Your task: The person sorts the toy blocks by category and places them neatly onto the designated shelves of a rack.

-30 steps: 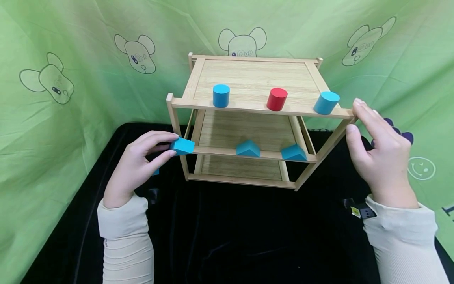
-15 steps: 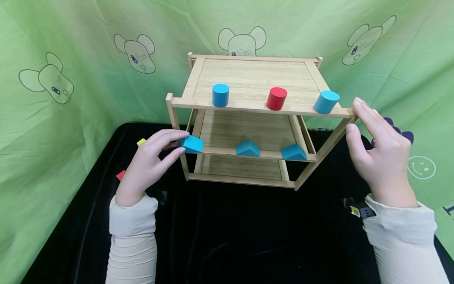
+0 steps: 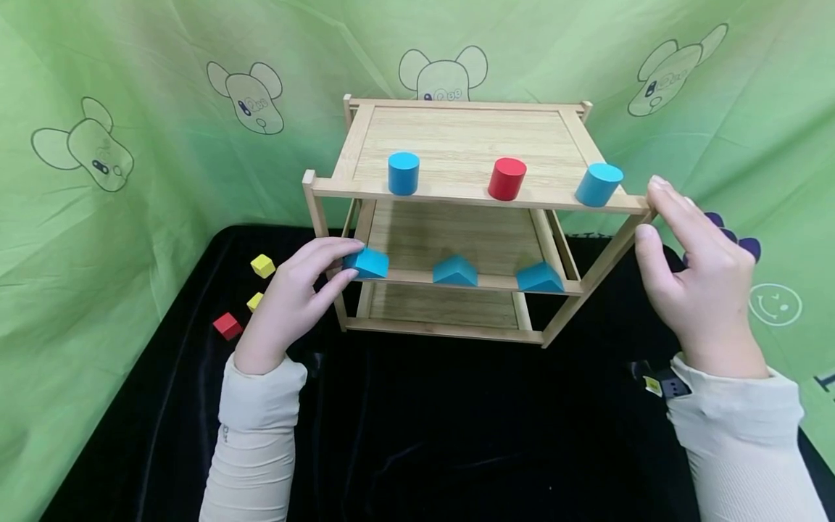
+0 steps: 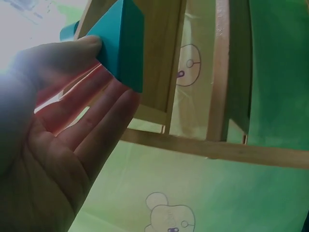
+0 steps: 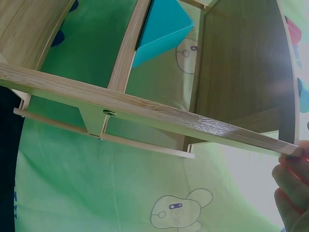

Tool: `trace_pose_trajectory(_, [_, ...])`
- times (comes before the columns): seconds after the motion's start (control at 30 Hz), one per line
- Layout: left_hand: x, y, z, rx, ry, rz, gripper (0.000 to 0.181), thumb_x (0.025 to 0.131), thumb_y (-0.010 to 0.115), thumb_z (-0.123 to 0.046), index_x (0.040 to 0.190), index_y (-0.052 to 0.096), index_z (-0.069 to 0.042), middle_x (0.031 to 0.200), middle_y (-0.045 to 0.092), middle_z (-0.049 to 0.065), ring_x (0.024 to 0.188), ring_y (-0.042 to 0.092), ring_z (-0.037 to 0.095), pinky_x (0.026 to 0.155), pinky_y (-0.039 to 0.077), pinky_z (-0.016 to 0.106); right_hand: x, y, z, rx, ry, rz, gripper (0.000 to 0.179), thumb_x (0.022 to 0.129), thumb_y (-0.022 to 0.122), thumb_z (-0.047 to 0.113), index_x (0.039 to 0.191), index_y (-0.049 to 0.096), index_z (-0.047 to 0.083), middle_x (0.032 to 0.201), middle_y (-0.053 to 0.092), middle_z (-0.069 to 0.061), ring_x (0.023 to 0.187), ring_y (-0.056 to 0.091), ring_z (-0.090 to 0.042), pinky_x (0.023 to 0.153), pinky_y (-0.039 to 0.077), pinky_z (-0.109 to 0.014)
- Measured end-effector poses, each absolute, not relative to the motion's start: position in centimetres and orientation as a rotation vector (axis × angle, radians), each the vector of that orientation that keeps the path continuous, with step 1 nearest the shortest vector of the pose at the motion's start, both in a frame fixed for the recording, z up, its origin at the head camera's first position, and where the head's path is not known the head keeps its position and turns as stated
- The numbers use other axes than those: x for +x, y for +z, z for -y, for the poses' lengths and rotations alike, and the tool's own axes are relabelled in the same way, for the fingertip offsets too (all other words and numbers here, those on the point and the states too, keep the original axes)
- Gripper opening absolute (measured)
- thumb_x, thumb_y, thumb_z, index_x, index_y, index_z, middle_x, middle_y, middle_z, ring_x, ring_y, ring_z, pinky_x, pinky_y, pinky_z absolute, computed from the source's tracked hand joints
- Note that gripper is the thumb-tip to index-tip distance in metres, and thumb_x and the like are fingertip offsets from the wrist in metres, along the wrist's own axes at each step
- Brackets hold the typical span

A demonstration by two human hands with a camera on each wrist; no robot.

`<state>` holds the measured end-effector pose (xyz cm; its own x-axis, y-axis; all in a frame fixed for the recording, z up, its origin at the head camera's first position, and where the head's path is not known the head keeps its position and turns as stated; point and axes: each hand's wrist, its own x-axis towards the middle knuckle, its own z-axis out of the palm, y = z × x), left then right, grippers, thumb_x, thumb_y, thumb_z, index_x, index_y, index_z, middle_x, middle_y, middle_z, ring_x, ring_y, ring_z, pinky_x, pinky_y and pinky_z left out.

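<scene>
My left hand (image 3: 287,304) pinches a blue triangular block (image 3: 370,263) between thumb and fingers, at the left end of the middle shelf's front rail. The left wrist view shows the same block (image 4: 120,43) at the fingertips. My right hand (image 3: 704,283) rests its nearly straight fingers at the top right front corner of the wooden rack (image 3: 470,138); the right wrist view shows its fingertips (image 5: 289,179) touching that corner. Two more blue triangular blocks stand on the middle rail, one near the centre (image 3: 455,270) and another at the right (image 3: 540,278).
Along the top shelf's front stand a blue cylinder (image 3: 403,174), a red cylinder (image 3: 507,179) and a second blue cylinder (image 3: 599,185). Yellow blocks (image 3: 262,266) and a red block (image 3: 227,326) lie left on the black cloth (image 3: 443,435). Green fabric (image 3: 163,43) hangs behind.
My left hand has moved right with the blue triangular block, from beside the left post onto the middle rail. Yellow and red blocks behind it have come into view. The right hand stays put.
</scene>
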<state>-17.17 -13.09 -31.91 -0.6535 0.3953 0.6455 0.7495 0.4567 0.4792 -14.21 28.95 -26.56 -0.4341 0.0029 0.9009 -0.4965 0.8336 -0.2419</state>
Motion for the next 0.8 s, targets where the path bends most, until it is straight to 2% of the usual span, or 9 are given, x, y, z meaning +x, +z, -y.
trace_pose_trajectory(0.17, [-17.4, -32.1, 12.6, -0.954, -1.058, 2.281, 0.035, 0.096, 0.069, -0.003, 0.13, 0.065, 0.0, 0.13, 0.063, 0.017, 0.108, 0.061, 0.027, 0.09, 0.054, 0.041, -14.2, -26.6, -29.0, 0.369, 0.584, 1.96, 0.04, 0.094, 0.06, 0.031, 0.126, 0.072, 0.01, 0.126, 0.069, -0.008, 0.121, 0.063, -0.019, 0.108, 0.043, -0.025])
trace_pose_trajectory(0.3, [-17.6, -32.3, 12.3, -0.952, -1.034, 2.298, 0.034, 0.097, 0.067, -0.005, 0.131, 0.064, 0.0, 0.13, 0.062, 0.017, 0.117, 0.06, 0.029, 0.097, 0.054, 0.044, -14.1, -26.6, -29.2, 0.364, 0.576, 1.97, 0.04, 0.094, 0.06, 0.032, 0.127, 0.072, 0.012, 0.127, 0.069, -0.006, 0.122, 0.062, -0.017, 0.107, 0.043, -0.021])
trace_pose_trajectory(0.5, [-17.9, -32.9, 11.6, -0.972, -0.996, 2.289, 0.033, 0.099, 0.065, -0.007, 0.132, 0.063, -0.001, 0.129, 0.062, 0.015, 0.114, 0.061, 0.027, 0.093, 0.056, 0.041, -14.1, -26.6, -29.2, 0.364, 0.581, 1.972, 0.04, 0.094, 0.06, 0.031, 0.128, 0.072, 0.012, 0.127, 0.068, -0.005, 0.122, 0.062, -0.018, 0.106, 0.043, -0.02])
trace_pose_trajectory(0.8, [-18.2, -33.5, 10.7, -0.968, -0.947, 2.317, 0.032, 0.101, 0.063, -0.008, 0.132, 0.063, -0.002, 0.128, 0.062, 0.015, 0.118, 0.06, 0.028, 0.102, 0.051, 0.041, -14.1, -26.6, -29.2, 0.359, 0.578, 1.972, 0.04, 0.094, 0.06, 0.031, 0.128, 0.071, 0.013, 0.128, 0.068, -0.005, 0.122, 0.062, -0.018, 0.105, 0.042, -0.017])
